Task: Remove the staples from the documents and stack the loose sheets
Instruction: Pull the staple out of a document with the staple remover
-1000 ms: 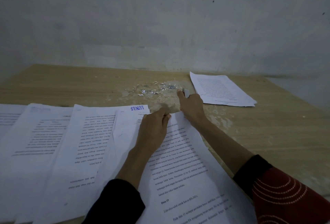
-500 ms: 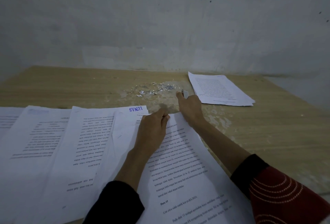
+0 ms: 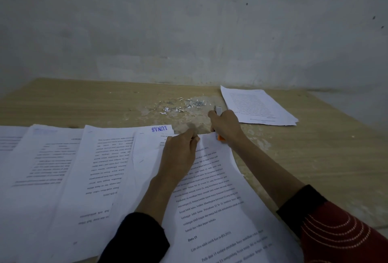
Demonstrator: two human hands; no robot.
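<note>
wooden table (image 3: 84,103), dimly lit, with a printed document (image 3: 220,199) lying at the near edge. the left hand (image 3: 180,153) rests on the document's top edge, fingers curled and pinching the paper. just beside it, at the top right corner, the right hand (image 3: 225,123) is closed around a white and orange staple remover (image 3: 218,111), its orange end touching that corner. loose staples (image 3: 180,105) lie scattered beyond the hands, and a stack of loose sheets (image 3: 258,105) sits further right.
</note>
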